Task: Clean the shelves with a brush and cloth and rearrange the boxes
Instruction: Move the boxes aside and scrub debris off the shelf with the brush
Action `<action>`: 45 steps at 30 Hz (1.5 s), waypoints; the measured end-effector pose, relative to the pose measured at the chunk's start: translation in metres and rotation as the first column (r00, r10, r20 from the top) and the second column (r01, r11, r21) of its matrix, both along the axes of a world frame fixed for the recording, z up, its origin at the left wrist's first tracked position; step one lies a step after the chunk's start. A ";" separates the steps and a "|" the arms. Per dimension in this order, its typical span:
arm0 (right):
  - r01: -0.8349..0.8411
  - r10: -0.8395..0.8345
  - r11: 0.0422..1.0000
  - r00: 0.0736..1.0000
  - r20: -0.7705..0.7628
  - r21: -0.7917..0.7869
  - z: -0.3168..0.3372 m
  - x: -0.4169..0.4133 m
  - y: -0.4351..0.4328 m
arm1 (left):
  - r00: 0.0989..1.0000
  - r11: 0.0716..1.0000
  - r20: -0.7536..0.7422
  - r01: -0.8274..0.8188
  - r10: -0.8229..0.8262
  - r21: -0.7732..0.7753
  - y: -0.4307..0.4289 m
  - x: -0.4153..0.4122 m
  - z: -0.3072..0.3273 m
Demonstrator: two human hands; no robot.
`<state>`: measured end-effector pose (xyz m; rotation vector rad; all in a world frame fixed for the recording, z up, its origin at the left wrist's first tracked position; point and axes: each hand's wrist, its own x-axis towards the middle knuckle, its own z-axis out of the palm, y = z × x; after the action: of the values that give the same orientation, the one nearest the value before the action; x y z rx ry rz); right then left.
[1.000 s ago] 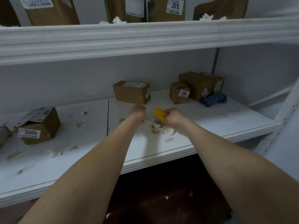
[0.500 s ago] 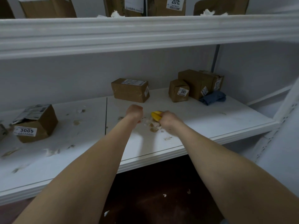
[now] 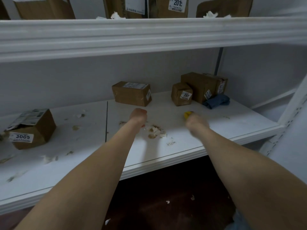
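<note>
Right of scrap pile point(image 3: 155, 132), brush point(image 3: 188, 114): gripped in right hand point(image 3: 197, 122).
Left hand point(image 3: 138, 116): curled, just left of pile, seemingly empty.
Cloth point(image 3: 217, 101): beyond pile, rightward, untouched.
Sweep: low, short strokes toward pile, away from shelf point(image 3: 166, 161) edge.

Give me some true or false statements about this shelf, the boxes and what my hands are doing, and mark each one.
1. The right hand grips a yellow brush. True.
2. The blue cloth is in the left hand. False: it lies on the shelf at the back right, and the left hand is a fist well apart from it.
3. The box labelled 3005 sits at the shelf's left end. True.
4. The box labelled 2007 is stacked on another box. False: it stands on the shelf itself.
5. Paper scraps lie between the two forearms. True.
</note>
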<state>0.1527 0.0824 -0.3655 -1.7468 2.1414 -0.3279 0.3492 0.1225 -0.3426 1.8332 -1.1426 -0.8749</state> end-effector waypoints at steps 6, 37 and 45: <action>-0.334 0.319 0.942 0.919 0.232 0.027 0.007 0.052 0.003 | 0.998 0.999 -0.034 0.051 -0.052 -0.016 -0.005 -0.018 -0.007; 0.045 -0.045 0.999 0.999 -0.001 -0.009 0.004 -0.061 -0.037 | 0.972 0.989 -0.183 0.142 -0.146 -0.032 -0.064 -0.135 -0.022; -0.272 0.265 0.961 0.956 0.127 0.042 0.004 0.018 -0.017 | 0.998 0.998 -0.062 -0.021 0.017 -0.060 -0.049 -0.069 -0.021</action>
<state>0.1709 0.0650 -0.3614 -1.9031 1.7838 -0.2860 0.2804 0.0734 -0.3634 1.7539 -1.1003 -0.8704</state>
